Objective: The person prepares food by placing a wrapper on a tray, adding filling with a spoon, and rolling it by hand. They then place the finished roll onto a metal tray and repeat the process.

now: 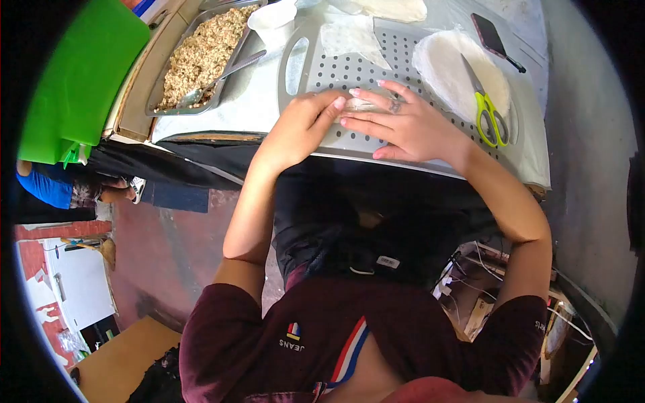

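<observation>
My left hand (304,126) bends over the left end of a pale, thin wrapper (363,105), its thumb pressed against it. From the other side my right hand (408,125) holds the same wrapper, fingers somewhat apart along it. It looks folded or rolled, and its ends are partly hidden beneath my fingers. Under both hands lies a grey perforated board (336,140). Beyond them a cut piece of wrapper (349,39) rests on the board. To the right is a stack of round white wrappers (430,64), with green-handled scissors (486,111) on top.
A metal tray (213,104) of crumbly filling (201,57) with a spoon (232,69) stands at the left, beside a white container (272,17). A phone (488,35) and a pen (516,64) lie far right. A green bin (80,74) and another person's leg (115,193) are at left.
</observation>
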Available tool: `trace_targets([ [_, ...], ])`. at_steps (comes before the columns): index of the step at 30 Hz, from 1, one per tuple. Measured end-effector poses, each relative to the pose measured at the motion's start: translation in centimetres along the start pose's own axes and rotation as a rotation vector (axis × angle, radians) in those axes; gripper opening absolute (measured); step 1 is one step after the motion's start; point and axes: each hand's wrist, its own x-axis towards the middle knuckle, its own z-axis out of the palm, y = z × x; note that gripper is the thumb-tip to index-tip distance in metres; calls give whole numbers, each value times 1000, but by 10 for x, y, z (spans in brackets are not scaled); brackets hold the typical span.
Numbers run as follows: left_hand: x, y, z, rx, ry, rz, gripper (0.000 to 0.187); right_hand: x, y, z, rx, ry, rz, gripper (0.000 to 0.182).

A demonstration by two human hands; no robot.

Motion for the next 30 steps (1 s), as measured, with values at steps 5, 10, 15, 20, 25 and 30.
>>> trace_targets([
  [5,-1,-2,-2,46,-56,85,32,-16,5,-2,-2,-40,30,60],
  [10,0,-6,3,123,1,63,33,-43,8,-7,-53,-71,56,60],
  [15,0,-4,3,112,10,69,32,-51,8,-8,-148,-7,54,58],
  [20,1,-7,5,121,33,131,31,-37,2,-3,-132,43,67,51],
  [25,0,3,2,110,-10,14,29,-50,12,-6,-122,48,68,45],
  [30,1,-4,6,64,27,95,30,-46,5,-5,-118,78,68,46],
])
